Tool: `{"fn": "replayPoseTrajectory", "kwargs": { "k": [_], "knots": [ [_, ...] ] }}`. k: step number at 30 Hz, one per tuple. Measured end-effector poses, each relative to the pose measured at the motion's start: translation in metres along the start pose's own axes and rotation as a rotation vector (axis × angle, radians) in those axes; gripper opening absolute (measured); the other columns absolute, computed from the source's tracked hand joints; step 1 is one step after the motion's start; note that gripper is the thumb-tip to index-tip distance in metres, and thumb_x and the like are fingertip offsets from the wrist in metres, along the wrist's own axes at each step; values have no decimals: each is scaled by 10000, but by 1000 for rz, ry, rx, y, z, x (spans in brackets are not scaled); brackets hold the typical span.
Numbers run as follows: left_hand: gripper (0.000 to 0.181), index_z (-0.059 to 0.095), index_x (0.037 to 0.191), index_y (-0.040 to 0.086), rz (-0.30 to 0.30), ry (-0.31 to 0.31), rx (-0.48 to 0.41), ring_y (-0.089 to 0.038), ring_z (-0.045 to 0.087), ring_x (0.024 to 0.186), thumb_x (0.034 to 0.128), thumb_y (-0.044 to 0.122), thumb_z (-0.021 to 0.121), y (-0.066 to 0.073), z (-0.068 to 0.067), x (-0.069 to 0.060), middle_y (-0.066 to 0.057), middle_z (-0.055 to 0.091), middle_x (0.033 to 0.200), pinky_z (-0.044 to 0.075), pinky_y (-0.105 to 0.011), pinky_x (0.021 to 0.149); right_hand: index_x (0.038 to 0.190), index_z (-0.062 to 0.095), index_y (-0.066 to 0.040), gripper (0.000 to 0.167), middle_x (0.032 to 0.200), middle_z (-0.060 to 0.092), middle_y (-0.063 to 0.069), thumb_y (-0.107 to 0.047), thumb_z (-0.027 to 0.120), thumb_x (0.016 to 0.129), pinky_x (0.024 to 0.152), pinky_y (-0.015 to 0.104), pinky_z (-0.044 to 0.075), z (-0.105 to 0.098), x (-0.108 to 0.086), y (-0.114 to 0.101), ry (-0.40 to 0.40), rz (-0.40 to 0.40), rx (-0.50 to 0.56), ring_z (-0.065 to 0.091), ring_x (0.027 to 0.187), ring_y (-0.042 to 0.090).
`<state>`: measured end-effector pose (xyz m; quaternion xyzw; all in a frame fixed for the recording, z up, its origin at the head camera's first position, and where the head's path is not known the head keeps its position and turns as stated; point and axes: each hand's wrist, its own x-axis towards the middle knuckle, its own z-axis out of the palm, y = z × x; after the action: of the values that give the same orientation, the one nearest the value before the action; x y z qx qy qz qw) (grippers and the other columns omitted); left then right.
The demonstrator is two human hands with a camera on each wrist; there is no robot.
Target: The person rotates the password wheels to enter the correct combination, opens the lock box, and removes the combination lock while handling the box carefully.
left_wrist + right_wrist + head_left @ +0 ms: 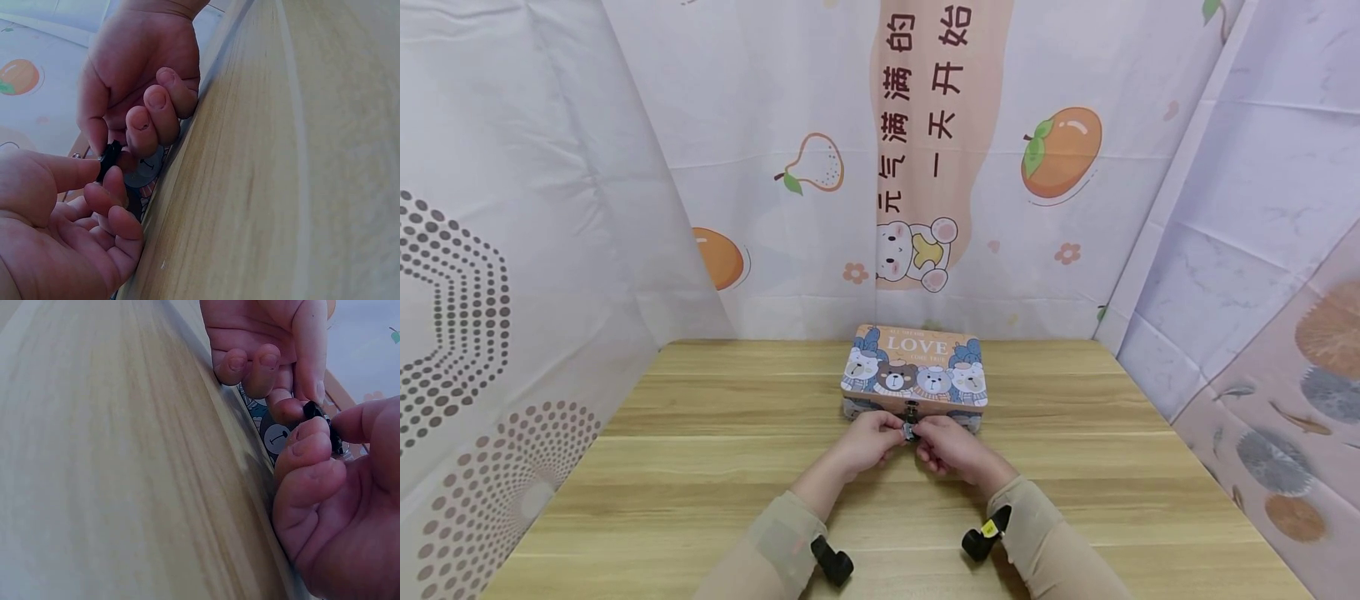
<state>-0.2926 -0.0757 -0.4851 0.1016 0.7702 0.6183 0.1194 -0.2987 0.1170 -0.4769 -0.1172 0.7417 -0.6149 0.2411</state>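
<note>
A tin box [917, 362] printed with bears and the word LOVE lies closed at the far middle of the table, its front clasp [912, 408] facing me. Just below that clasp is a small black and silver padlock [909, 431]. My left hand [867, 442] pinches the padlock from the left between thumb and fingers. From the other side my right hand [955, 450] pinches it too, remaining fingers curled under. In the left wrist view the padlock [109, 159] appears as a dark bar between both hands' fingertips. Whether its shackle passes through the clasp cannot be made out.
The wooden table [737, 467] reaches back to a printed curtain [775, 250], with more cloth hanging at the left and right sides. Black camera mounts [832, 562] are strapped at both wrists, over beige sleeves.
</note>
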Motion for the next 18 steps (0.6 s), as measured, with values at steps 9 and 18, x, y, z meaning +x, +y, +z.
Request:
{"fn": "replayPoseTrajectory", "kwargs": {
  "k": [9,18],
  "knots": [
    [144,634,1069,-42,-3,-1,2,-139,487,595,979,71,623,1,0,-1,-124,678,884,424,-265,531,1021,499,47,242,647,496,35,-170,396,1051,420,229,346,-2,-1,0,-24,-21,-2,433,488,123],
    [153,632,1076,-45,-6,-1,-2,-140,486,598,981,75,624,2,0,-2,-135,680,894,425,-267,537,987,510,59,305,635,516,36,-218,396,1044,423,229,370,-1,0,1,-8,-23,22,445,484,124]
  ]
}}
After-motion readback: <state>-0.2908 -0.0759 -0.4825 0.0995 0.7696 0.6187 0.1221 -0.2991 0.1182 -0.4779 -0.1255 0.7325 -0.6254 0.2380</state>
